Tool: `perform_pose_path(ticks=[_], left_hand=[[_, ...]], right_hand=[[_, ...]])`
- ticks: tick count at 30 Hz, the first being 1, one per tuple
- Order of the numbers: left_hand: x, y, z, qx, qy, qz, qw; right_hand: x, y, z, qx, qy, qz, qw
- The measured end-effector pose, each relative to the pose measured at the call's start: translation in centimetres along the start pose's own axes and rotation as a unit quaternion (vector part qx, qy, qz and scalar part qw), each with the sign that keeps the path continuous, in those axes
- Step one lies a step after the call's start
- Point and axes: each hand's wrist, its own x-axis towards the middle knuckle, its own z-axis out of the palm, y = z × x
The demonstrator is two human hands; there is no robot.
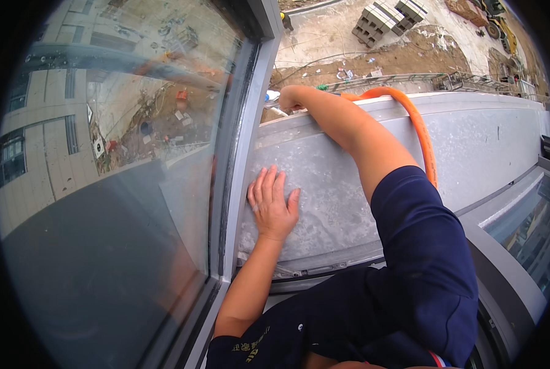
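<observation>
- The grey ledge [339, 200] lies right in front of the person, just outside the window opening, running from the near frame away to the right.
- The left hand [273, 206] rests palm down on the ledge, its fingers [268, 182] extended and slightly spread, thumb out to the side, grasping nothing; the forearm rises from the lower edge.
- The right arm crosses above the ledge, elbow bent, and the right hand [294, 97] reaches to the outer rim, wrist bent; its fingers are mostly hidden, so I cannot tell whether they grip anything.
- A small blue-and-white object [272, 96] shows just left of that hand; its kind is unclear.
- An orange hose [419, 123] arches over the outer rim, right of the forearm, and drops across the ledge.
- The upright window frame [241, 154] stands close on the left hand's outer side, leaving little room there; bare ledge extends right of the hose.
- Beyond the outer rim it is open down to the ground [324, 40], where block stacks [382, 21] sit.
</observation>
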Motion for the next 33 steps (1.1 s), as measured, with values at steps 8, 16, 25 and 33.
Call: perform_pose_path(ticks=[8, 16, 25, 33], left_hand=[[0.2, 0.0, 0.0, -0.005, -0.001, 0.005, 1.000], [0.2, 0.0, 0.1, -0.003, -0.001, 0.006, 1.000], [0.1, 0.2, -0.1, -0.006, -0.001, 0.003, 1.000], [0.1, 0.0, 0.3, -0.006, 0.004, -0.001, 1.000]], right_hand=[[0.6, -0.4, -0.6, -0.124, -0.077, -0.035, 0.989], [0.7, 0.5, 0.1, 0.231, -0.043, 0.072, 0.969], [1.1, 0.0, -0.3, 0.282, -0.085, 0.134, 0.946], [-2.6, -3.0, -3.5, -0.014, 0.024, 0.029, 0.999]])
